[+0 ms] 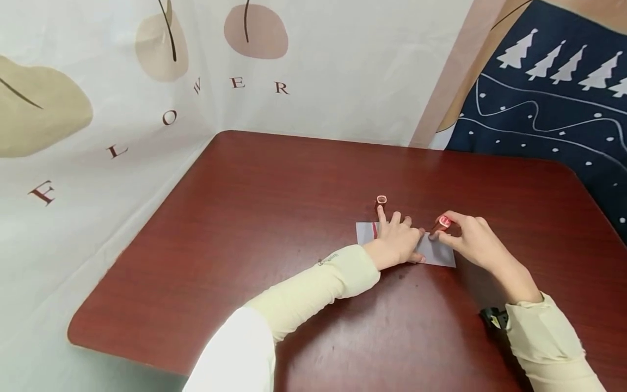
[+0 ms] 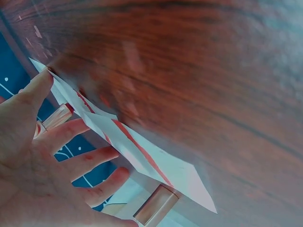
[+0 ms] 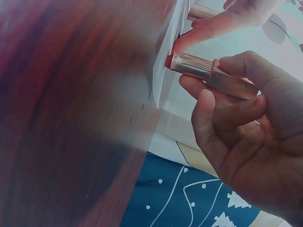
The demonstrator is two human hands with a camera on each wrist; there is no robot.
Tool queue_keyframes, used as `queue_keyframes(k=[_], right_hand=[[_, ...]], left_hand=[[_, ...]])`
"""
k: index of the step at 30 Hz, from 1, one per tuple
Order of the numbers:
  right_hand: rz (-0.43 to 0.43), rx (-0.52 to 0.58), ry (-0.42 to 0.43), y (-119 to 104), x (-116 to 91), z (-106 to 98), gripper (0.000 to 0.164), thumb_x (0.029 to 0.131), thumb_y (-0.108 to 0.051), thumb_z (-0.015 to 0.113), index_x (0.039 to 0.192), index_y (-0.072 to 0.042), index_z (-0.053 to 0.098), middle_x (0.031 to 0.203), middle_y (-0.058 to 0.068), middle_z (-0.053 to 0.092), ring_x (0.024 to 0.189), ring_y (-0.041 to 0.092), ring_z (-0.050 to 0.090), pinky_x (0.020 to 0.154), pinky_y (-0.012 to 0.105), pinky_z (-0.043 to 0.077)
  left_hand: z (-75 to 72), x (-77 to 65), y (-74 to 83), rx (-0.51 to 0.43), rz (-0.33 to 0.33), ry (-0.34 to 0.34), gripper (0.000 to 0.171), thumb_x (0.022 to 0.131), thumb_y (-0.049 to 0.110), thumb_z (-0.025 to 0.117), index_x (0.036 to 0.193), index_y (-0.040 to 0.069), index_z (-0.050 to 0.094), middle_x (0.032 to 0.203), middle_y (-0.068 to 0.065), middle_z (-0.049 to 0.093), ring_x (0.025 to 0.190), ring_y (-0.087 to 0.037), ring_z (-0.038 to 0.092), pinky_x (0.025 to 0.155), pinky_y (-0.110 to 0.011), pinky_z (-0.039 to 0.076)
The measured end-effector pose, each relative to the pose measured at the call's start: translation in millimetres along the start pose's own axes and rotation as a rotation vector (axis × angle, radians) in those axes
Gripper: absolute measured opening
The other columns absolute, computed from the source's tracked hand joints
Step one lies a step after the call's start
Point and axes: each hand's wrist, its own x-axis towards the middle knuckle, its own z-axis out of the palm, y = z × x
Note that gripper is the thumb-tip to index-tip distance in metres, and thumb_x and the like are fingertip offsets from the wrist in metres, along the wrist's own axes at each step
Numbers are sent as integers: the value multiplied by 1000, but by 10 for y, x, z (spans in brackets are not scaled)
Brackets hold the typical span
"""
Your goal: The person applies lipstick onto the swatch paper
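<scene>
My left hand (image 1: 395, 242) rests with spread fingers on a small white sheet of paper (image 1: 439, 253), holding it against the table. In the left wrist view, red streaks (image 2: 147, 156) cross the paper. My right hand (image 1: 474, 239) pinches an uncapped lipstick (image 3: 194, 65) by its base between thumb and fingers. Its red tip (image 3: 168, 61) is right at the paper's surface, close to my left thumb. The lipstick cap (image 1: 381, 200) stands upright just past the paper's far edge, by a fingertip of my left hand. Part of the paper is hidden under that hand.
The reddish-brown wooden table (image 1: 235, 234) has rounded corners. A white curtain (image 1: 343, 71) with printed letters hangs behind and to the left; dark blue cloth (image 1: 553, 120) with white trees hangs at the back right. A black strap (image 1: 493, 318) sits at my right sleeve.
</scene>
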Motion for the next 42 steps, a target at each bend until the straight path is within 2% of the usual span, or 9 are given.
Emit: queue_keyframes(k=[8,22,33,42], right_hand=[[-22,-11,50,8,-5,-34,13,78,-6,71,89,-7,63,73,2,64,61,17,55,52,29,44],[-9,-4,25,3,-21,-16,13,79,-6,69,91,-7,63,73,1,62,63,18,55,54,30,44],[3,-2,7,-11,-31,8,13,79,-7,70,90,-6,63,72,2,62,62,18,55,53,30,44],[-20,-13,16,-24,-27,22,14,78,-6,71,89,-6,62,66,-1,57,56,15,48,50,27,41]], left_hand=[[-48,40,9,21,11,-1,64,79,66,55,137,41,44,139,5,42,130,-23,25,103,-60,6],[-36,22,17,18,-7,-24,64,79,66,55,138,41,43,140,5,41,130,-22,25,103,-60,6],[19,-2,12,0,-9,-3,64,79,66,56,137,41,45,140,5,41,128,-22,28,103,-60,8],[18,-20,6,0,-9,17,63,78,65,57,135,40,47,136,4,45,126,-22,30,103,-60,11]])
